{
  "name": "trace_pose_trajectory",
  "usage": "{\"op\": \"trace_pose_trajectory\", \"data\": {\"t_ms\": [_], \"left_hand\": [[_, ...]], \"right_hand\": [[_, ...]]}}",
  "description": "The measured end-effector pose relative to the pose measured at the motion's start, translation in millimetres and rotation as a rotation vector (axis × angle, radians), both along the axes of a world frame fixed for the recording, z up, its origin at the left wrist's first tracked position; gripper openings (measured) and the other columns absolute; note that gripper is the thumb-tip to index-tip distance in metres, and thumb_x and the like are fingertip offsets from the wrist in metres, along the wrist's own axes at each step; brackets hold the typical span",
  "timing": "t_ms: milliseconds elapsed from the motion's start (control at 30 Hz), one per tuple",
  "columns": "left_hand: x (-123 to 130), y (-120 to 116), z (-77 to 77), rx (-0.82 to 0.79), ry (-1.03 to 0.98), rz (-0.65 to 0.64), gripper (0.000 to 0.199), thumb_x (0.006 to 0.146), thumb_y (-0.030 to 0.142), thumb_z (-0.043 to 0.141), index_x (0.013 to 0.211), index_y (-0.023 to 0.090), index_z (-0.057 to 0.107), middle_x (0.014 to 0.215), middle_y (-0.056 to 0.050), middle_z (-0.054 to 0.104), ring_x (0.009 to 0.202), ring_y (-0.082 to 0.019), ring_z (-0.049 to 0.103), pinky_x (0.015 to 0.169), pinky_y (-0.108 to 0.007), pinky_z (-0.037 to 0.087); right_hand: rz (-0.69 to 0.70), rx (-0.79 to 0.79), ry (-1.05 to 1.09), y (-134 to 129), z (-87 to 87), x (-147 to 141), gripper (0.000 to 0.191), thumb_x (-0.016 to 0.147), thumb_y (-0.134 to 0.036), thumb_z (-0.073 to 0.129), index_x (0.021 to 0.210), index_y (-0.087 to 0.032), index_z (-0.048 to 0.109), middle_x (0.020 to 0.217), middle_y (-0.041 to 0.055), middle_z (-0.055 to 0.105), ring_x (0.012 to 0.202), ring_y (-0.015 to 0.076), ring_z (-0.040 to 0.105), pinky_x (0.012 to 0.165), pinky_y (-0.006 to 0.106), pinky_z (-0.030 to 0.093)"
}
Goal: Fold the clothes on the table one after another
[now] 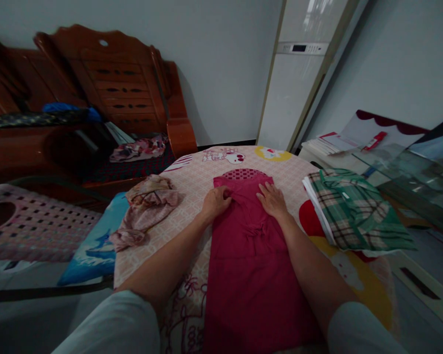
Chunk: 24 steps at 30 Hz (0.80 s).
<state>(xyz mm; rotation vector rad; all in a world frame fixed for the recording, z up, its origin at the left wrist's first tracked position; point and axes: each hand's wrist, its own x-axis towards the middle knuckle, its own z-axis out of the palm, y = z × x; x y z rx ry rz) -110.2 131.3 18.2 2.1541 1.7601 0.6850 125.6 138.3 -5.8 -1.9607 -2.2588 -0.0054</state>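
**One magenta garment (251, 285), flat on the table (194, 172)**

Touching its far end: left fingers (225, 190) curled, cannot tell whether clamped; right fingers (263, 189) slightly apart. Left, one crumpled cloth (151, 199); right, one plaid garment (358, 211), folded. Beyond, one patterned cloth (138, 149) on a wooden sofa (181, 133).

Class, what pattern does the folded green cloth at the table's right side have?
The green cloth is plaid, showing best in the head view.
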Motion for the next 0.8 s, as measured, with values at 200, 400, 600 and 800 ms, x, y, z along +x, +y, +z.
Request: {"op": "trace_pose_trajectory", "data": {"t_ms": [200, 400, 600, 800], "left_hand": [[5.4, 2.6, 2.3, -0.044, -0.018, 0.031, 0.024, 0.083, 0.025, 0.064, 0.106, 0.02, 0.072, 0.092, -0.004, 0.075, 0.088, -0.02, 0.069, 0.079, -0.028, 0.052], [6.2, 3.3, -3.1, 0.051, 0.018, -0.011, 0.034, 0.079, 0.012, 0.058, 0.111, 0.019, 0.068, 0.089, -0.004, 0.074, 0.084, -0.021, 0.068, 0.077, -0.03, 0.052], [5.3, 4.6, -4.7, 0.203, 0.096, -0.065, 0.036, 0.083, 0.008, 0.048, 0.114, 0.015, 0.063, 0.11, -0.013, 0.069, 0.101, -0.025, 0.065, 0.087, -0.034, 0.052], [3.3, 6.0, -7.1, 0.132, 0.221, -0.083, 0.032, 0.086, 0.008, 0.044, 0.109, 0.015, 0.065, 0.106, -0.015, 0.067, 0.1, -0.026, 0.065, 0.086, -0.036, 0.052]], "right_hand": [[-0.002, -0.003, 0.006, 0.2, -0.8, 0.5, 0.057, 0.103, -0.046, 0.028, 0.152, -0.021, 0.038, 0.161, 0.0122, 0.032, 0.146, 0.0317, 0.03, 0.115, 0.051, 0.027], [0.005, 0.0, 0.009, -1.7, 0.9, 0.3, 0.057, 0.103, -0.045, 0.028, 0.153, -0.02, 0.038, 0.16, 0.0128, 0.032, 0.146, 0.0325, 0.03, 0.115, 0.051, 0.027], [0.003, 0.01, 0.008, -2.2, 0.7, 0.3, 0.058, 0.103, -0.047, 0.025, 0.152, -0.021, 0.039, 0.16, 0.0124, 0.033, 0.146, 0.0319, 0.031, 0.114, 0.05, 0.028], [0.012, 0.013, 0.005, -2.7, 0.6, -0.7, 0.069, 0.1, -0.06, 0.027, 0.153, -0.017, 0.038, 0.16, 0.0164, 0.032, 0.146, 0.0327, 0.03, 0.115, 0.051, 0.025]]}}
